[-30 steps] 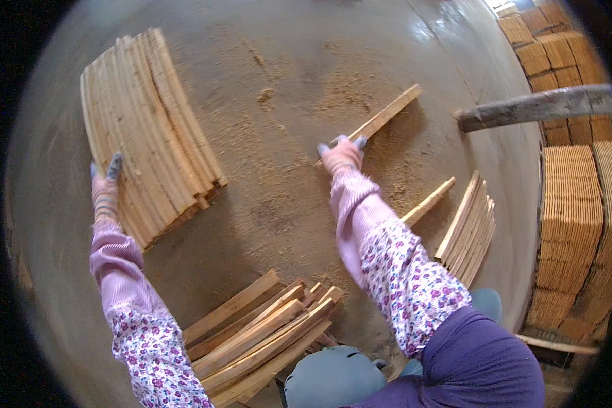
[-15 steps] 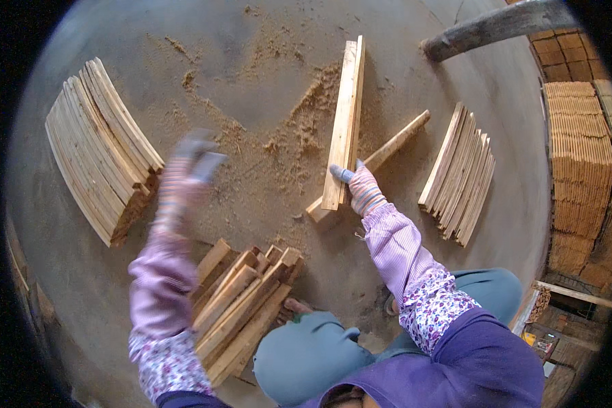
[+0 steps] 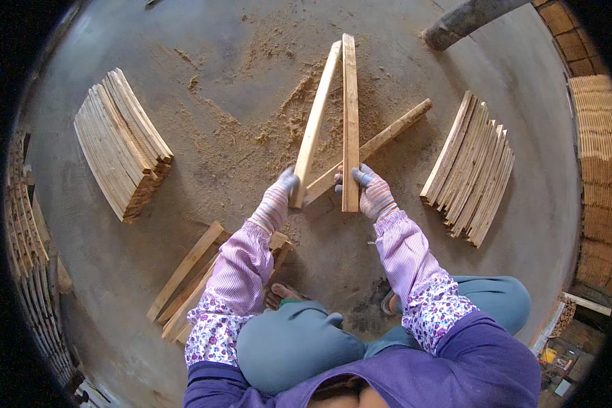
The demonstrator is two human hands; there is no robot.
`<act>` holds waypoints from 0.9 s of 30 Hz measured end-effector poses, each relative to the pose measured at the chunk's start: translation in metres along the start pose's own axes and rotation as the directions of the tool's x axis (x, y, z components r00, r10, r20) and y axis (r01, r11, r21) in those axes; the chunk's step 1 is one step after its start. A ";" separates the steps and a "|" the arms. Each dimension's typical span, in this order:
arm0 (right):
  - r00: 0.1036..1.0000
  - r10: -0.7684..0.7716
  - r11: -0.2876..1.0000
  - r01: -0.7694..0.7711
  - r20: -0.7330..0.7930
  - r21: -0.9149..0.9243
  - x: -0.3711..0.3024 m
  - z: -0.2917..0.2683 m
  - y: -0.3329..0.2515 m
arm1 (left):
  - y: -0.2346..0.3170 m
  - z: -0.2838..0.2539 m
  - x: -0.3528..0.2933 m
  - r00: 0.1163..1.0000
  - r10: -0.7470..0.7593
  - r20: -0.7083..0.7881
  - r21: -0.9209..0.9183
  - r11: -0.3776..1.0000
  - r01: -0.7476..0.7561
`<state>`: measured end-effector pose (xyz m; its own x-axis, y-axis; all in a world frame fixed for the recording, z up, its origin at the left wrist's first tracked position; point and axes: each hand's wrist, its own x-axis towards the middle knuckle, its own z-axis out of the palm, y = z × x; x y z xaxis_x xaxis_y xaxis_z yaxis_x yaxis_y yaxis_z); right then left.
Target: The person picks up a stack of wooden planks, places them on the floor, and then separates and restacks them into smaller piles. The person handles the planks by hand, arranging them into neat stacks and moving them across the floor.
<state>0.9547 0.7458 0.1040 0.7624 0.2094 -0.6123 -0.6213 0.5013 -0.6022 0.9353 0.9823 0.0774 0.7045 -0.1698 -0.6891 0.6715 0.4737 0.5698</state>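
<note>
In the head view my left hand (image 3: 279, 194), in a striped glove, is closed on the near end of a pale wooden strip (image 3: 317, 122). A second wooden strip (image 3: 350, 115) is gripped at its near end by my right hand (image 3: 370, 190), gloved the same way. Both strips point away from me; their far ends nearly meet and their near ends stand apart. Beneath them a third piece of wood (image 3: 398, 129) lies slantwise on the floor, partly covered by the strips and my hands.
A neat stack of strips (image 3: 119, 146) sits at the left, another stack (image 3: 470, 170) at the right. Loose pieces (image 3: 190, 272) lie by my left forearm. Sawdust (image 3: 231, 129) covers part of the concrete floor. A thick post (image 3: 466, 24) stands far right, near piled brown slabs (image 3: 598, 170).
My left hand has come from the left stack's side to the middle and taken one strip. The two strips, both in my right hand before, are now split between my hands.
</note>
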 end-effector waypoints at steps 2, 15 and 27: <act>1.000 0.002 1.000 -0.002 -0.014 0.019 -0.001 -0.008 -0.002 | 0.010 -0.003 -0.009 0.987 -0.145 0.072 -0.124 0.980 0.154; 0.989 0.090 0.966 -0.115 0.117 0.233 0.013 -0.040 -0.001 | 0.003 -0.007 -0.025 0.996 -0.086 0.014 -0.215 0.973 0.087; 0.931 -0.332 0.476 0.027 -0.152 -0.879 0.021 -0.058 0.018 | -0.018 -0.015 -0.013 0.962 -0.030 0.272 0.053 0.998 0.016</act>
<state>0.9494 0.7110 0.0506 0.8887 -0.0990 -0.4478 -0.4346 -0.4936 -0.7534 0.9106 0.9891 0.0697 0.7200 -0.4128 -0.5579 0.6940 0.4247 0.5814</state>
